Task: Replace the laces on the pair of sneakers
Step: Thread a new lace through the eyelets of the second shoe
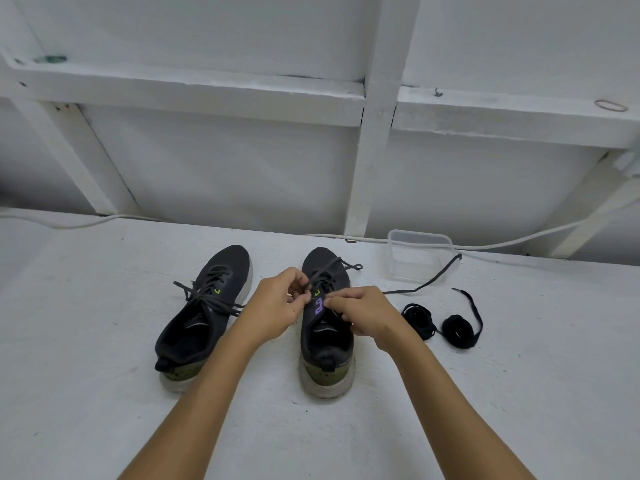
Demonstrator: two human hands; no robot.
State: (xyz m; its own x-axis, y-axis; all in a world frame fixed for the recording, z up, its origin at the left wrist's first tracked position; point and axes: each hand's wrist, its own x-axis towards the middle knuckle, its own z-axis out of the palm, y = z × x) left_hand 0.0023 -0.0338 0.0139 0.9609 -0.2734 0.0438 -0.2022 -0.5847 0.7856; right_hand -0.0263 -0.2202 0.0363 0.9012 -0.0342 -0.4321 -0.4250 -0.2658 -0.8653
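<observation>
1. Head view: right sneaker (325,327), dark grey with a pale sole, toe pointing away, on the white table (86,341).
2. Left hand (277,306): fingers curled, pinching the grey lace (329,266) above the eyelets.
3. Right hand (363,315): fingers curled, pinching lace at the purple tongue tab (318,306).
4. The lace's free end trails right, across the clear plastic container (419,254).
5. Left sneaker (204,317): laced and tied, well left of the hands.
6. Two coiled black laces (457,330): right of the right sneaker.
</observation>
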